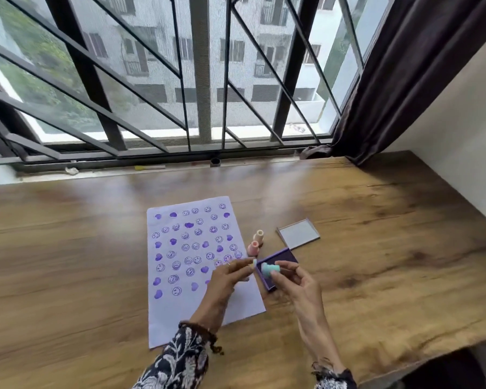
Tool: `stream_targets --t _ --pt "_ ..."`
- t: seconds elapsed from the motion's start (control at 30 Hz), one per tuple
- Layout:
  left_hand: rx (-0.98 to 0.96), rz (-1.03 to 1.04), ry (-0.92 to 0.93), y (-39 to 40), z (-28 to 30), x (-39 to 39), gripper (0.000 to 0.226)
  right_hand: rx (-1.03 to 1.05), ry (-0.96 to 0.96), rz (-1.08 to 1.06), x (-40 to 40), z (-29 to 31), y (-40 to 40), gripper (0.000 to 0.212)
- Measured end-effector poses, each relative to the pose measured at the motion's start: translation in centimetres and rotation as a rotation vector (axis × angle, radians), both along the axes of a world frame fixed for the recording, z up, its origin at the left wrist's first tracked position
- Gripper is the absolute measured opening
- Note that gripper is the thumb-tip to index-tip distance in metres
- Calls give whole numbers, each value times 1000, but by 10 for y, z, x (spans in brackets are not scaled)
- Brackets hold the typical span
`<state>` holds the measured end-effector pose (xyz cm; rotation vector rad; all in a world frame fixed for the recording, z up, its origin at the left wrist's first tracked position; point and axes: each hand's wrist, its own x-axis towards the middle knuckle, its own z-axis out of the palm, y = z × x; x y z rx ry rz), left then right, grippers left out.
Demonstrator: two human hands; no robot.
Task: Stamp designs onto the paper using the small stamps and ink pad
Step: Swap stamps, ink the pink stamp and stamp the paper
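Note:
A white paper [180, 310] lies on the wooden table, covered with several purple smiley and heart prints. My right hand [295, 282] holds a small teal stamp [270, 270] on its side over the open purple ink pad [281, 259]. My left hand [227, 276] hovers over the paper's right edge and pinches a small pale yellowish piece [254, 261] close to the teal stamp. Two pink stamps [256, 241] stand upright between the paper and the ink pad.
The ink pad's lid [298, 233] lies open side up behind the pad. The wooden table [376, 248] runs to a barred window at the back; a dark curtain [404, 80] hangs at the right. The table's front right edge drops off near my right arm.

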<state>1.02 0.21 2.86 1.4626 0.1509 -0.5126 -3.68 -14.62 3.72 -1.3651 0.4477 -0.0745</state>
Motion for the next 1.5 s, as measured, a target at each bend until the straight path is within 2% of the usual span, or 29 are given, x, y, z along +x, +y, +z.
stream_targets --t 0.03,0.1,0.17,0.27,0.33,0.53,0.6,0.73,0.87,1.0,1.1,1.2,1.27,1.37,1.43,1.5 --pt "-21 -25 33 -1 2 -1 9 -13 -14 15 1 1 -1 18" --pt "-38 -64 44 -3 3 -3 27 -28 -32 37 4 3 -3 18" --pt "-19 -64 51 -5 5 -4 31 -46 -48 54 7 6 -6 19" --pt "-6 -73 25 -5 8 -3 28 -47 -51 81 9 11 -11 19" --pt "-14 -69 -10 -7 11 -3 16 -57 -32 88 11 14 -14 17" --pt "-100 63 -101 -17 13 -2 19 -164 26 69 22 20 -19 12" --pt "-74 98 -137 -21 9 -4 18 -196 55 73 27 20 -20 14" --pt "104 103 -246 -26 3 0 22 -320 112 126 39 17 -26 16" --pt "324 211 -361 -29 -5 15 32 -782 2 114 66 14 -30 18" --pt "658 242 -461 -31 -18 30 47 -1049 -70 174 91 2 -29 17" --pt "827 159 -491 -36 -25 36 34 -1183 -43 226 97 -8 -27 19" --pt "864 115 -537 -39 -24 39 20 -1185 -48 218 95 -4 -26 27" --pt "850 131 -610 -39 -18 36 14 -1161 -133 169 88 4 -25 24" --pt "779 150 -709 -36 -4 27 7 -854 -251 156 71 15 -18 13" --pt "689 139 -724 -34 3 20 5 -671 -210 207 59 18 -11 22" --pt "608 122 -714 -31 6 16 16 -580 -154 235 51 15 -8 32"
